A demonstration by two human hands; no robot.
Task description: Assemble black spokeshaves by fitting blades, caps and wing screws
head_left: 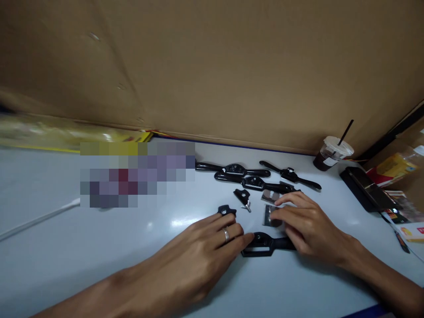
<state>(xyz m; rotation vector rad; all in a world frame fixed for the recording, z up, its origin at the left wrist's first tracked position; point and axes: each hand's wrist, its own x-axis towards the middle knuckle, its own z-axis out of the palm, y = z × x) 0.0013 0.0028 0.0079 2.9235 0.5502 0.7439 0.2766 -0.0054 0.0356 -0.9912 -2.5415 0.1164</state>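
Note:
My left hand (212, 245) lies over the left handle of a black spokeshave body (258, 254), its fingers bent. Its index fingertip meets the frame, and the other fingertips are by a small black lever cap (225, 210). The thumb is hidden. Fingers of my right hand (308, 225) are curled onto a flat dark metal blade (267, 216), just above the body's right handle. Behind it lies another blade (269, 196). A second lever cap (242, 195) sits close by, touching or beside a silver thumbscrew (246, 206).
Beyond my hands lie more black spokeshaves (256, 182), one (291, 175) angled at the right. An iced drink cup (333, 152) with a straw stands near the cardboard wall (232, 75). A black device (367, 190) is at right, a white cable (39, 221) at left.

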